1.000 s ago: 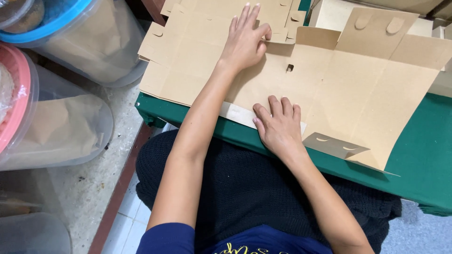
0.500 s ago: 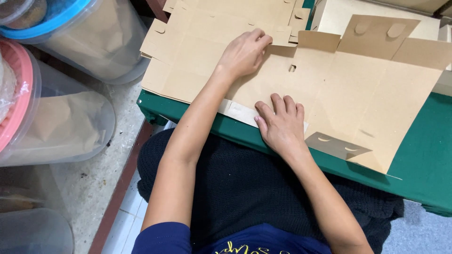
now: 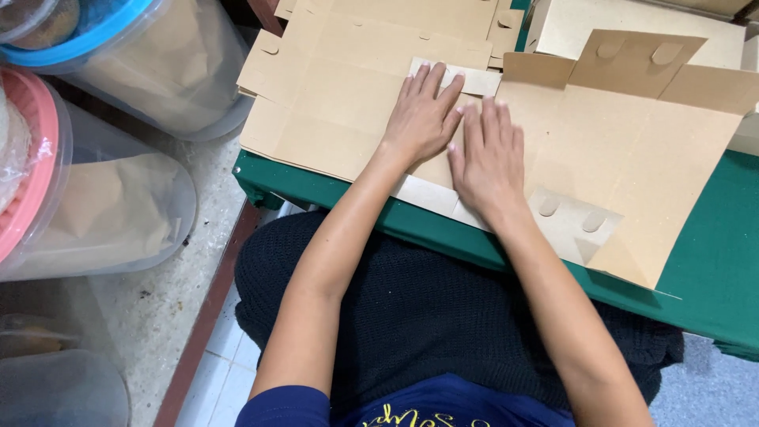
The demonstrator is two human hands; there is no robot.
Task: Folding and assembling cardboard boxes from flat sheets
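Head view, looking down on a seated person at a green desk (image 3: 711, 277). A flat brown cardboard box blank (image 3: 632, 150) lies unfolded on the desk, its long axis running left to right across the person's front; the near edge overhangs the desk edge slightly. Both hands rest palm-down, side by side, on the middle of the blank. The left hand (image 3: 423, 119) lies with fingers extended and slightly spread, tips reaching a narrow pale flap (image 3: 474, 79) at the far edge of the folded panel. The right hand (image 3: 490, 162) lies just beside it, touching or nearly so, fingers likewise flat and open; neither hand grips anything. The cardboard lies directly beneath the fingers, with the greater unfolded part extending to the right, so the right hand is nearer to it. A tabbed flap (image 3: 573, 225) with two oval cut-outs lies near the right wrist. More flat blanks (image 3: 379, 24) are stacked beyond. To the left, on the floor, stand clear plastic tubs, one with a blue rim (image 3: 79, 47) and one with a pink rim (image 3: 39, 158).
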